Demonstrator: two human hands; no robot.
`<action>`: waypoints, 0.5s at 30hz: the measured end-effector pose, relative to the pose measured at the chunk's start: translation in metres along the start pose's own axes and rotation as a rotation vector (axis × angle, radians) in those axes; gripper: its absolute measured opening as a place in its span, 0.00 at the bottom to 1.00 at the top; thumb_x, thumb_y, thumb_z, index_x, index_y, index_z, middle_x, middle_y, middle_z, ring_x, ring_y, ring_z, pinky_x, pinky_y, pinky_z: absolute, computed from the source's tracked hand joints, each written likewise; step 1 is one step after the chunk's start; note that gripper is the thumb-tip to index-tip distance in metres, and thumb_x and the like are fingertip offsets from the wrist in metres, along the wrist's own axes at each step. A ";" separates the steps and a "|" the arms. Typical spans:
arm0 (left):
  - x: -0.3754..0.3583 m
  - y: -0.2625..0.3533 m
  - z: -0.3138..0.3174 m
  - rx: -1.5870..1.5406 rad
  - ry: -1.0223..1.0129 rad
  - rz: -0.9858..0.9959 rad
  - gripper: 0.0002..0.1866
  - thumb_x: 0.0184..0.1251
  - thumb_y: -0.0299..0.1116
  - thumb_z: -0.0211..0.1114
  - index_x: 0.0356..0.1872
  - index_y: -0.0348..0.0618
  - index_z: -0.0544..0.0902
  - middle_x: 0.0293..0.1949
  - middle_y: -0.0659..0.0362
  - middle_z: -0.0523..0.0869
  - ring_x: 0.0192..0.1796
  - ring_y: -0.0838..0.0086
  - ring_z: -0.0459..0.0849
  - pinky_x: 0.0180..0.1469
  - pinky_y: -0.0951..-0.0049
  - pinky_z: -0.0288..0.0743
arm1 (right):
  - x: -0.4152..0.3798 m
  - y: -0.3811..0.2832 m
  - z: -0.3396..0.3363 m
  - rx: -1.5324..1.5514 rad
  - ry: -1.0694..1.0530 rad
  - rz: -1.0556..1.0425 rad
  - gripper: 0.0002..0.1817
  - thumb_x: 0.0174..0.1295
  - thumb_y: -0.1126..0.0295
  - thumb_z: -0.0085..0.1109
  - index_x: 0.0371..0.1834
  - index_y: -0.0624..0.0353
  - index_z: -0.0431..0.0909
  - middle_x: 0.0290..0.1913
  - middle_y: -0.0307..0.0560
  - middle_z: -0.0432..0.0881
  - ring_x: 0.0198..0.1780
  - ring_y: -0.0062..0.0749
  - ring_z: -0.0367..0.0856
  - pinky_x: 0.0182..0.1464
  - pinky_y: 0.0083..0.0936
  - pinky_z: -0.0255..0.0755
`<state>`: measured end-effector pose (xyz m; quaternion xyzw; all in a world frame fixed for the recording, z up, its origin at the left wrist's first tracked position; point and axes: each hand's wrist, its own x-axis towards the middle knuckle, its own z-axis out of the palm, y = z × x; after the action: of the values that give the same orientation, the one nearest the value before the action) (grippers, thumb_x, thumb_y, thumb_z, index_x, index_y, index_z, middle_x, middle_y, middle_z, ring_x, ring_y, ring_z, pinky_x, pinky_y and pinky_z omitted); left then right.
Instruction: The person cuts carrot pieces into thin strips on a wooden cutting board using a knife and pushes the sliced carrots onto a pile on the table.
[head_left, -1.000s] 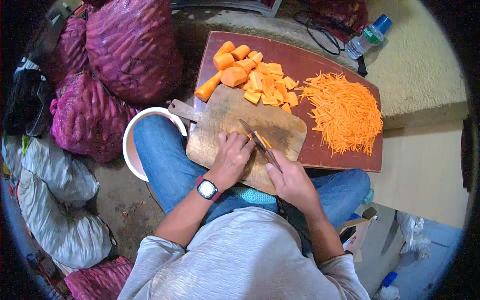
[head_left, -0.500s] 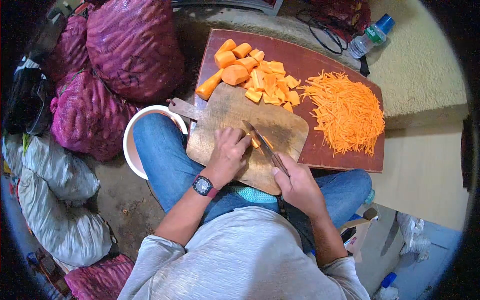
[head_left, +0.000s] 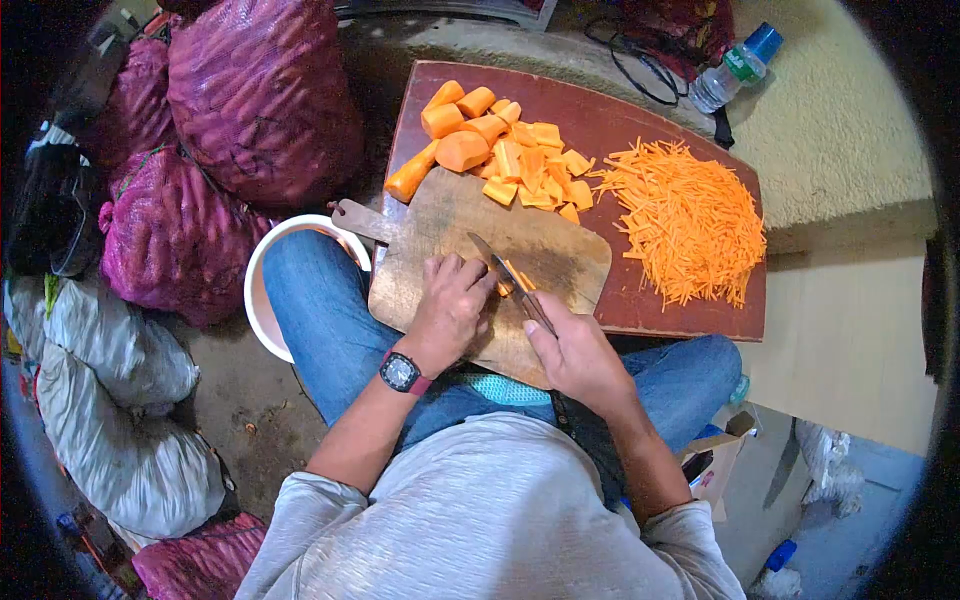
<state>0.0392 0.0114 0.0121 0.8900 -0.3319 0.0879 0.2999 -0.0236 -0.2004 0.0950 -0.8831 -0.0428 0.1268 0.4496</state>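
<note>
Where the knife (head_left: pixel 511 283) passes, carrot (head_left: pixel 516 276) bright orange | cut into thin strips

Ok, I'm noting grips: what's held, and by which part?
The right hand holds the knife by its handle. The left hand is at the carrot; its exact hold is hidden.

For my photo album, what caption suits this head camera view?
Right hand slicing carrot with a knife beside a shredded orange heap.

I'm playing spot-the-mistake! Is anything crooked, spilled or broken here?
The cutting board looks crooked: it slants on the table and pokes past the edge, over the legs. I see nothing spilled or broken.
</note>
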 end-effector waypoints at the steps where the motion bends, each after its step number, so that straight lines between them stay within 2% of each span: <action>1: -0.001 0.000 0.002 -0.016 0.014 -0.010 0.25 0.48 0.26 0.77 0.53 0.39 0.89 0.46 0.54 0.83 0.52 0.56 0.79 0.60 0.54 0.69 | -0.001 -0.004 -0.002 0.036 -0.003 0.014 0.14 0.80 0.72 0.58 0.63 0.66 0.77 0.29 0.62 0.78 0.30 0.56 0.81 0.37 0.45 0.74; 2: -0.002 -0.001 0.003 -0.031 0.030 -0.024 0.22 0.51 0.26 0.76 0.52 0.40 0.90 0.46 0.54 0.83 0.52 0.55 0.80 0.60 0.53 0.70 | -0.003 -0.007 -0.004 0.037 -0.007 0.012 0.14 0.80 0.72 0.58 0.63 0.66 0.77 0.29 0.62 0.78 0.30 0.56 0.81 0.37 0.45 0.74; 4: -0.003 -0.001 0.005 -0.035 0.039 -0.030 0.22 0.51 0.26 0.76 0.51 0.40 0.90 0.46 0.54 0.83 0.52 0.55 0.80 0.59 0.54 0.70 | -0.008 -0.013 -0.007 0.045 0.007 0.043 0.12 0.80 0.73 0.59 0.61 0.66 0.78 0.28 0.59 0.76 0.28 0.48 0.78 0.35 0.42 0.73; 5: -0.003 -0.001 0.005 -0.041 0.049 -0.028 0.21 0.52 0.26 0.76 0.51 0.40 0.90 0.46 0.54 0.83 0.52 0.55 0.80 0.59 0.54 0.70 | -0.009 -0.015 -0.008 0.046 0.007 0.045 0.12 0.80 0.73 0.59 0.61 0.66 0.78 0.28 0.59 0.76 0.28 0.48 0.78 0.35 0.42 0.73; 7: -0.002 -0.002 0.006 -0.046 0.049 -0.006 0.22 0.50 0.26 0.77 0.51 0.39 0.90 0.46 0.54 0.83 0.52 0.56 0.79 0.59 0.53 0.69 | -0.010 -0.018 -0.011 0.031 -0.056 0.109 0.16 0.80 0.68 0.58 0.64 0.65 0.75 0.38 0.74 0.86 0.43 0.76 0.87 0.43 0.61 0.77; 15: -0.003 -0.001 0.005 -0.028 0.036 0.012 0.21 0.53 0.26 0.76 0.51 0.39 0.90 0.46 0.54 0.82 0.51 0.57 0.79 0.59 0.53 0.68 | -0.011 -0.011 -0.006 -0.064 -0.061 0.092 0.17 0.79 0.68 0.59 0.66 0.65 0.75 0.39 0.74 0.87 0.46 0.76 0.88 0.45 0.62 0.80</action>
<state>0.0379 0.0109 0.0067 0.8821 -0.3329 0.1010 0.3177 -0.0326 -0.2008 0.1094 -0.8937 -0.0200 0.1729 0.4134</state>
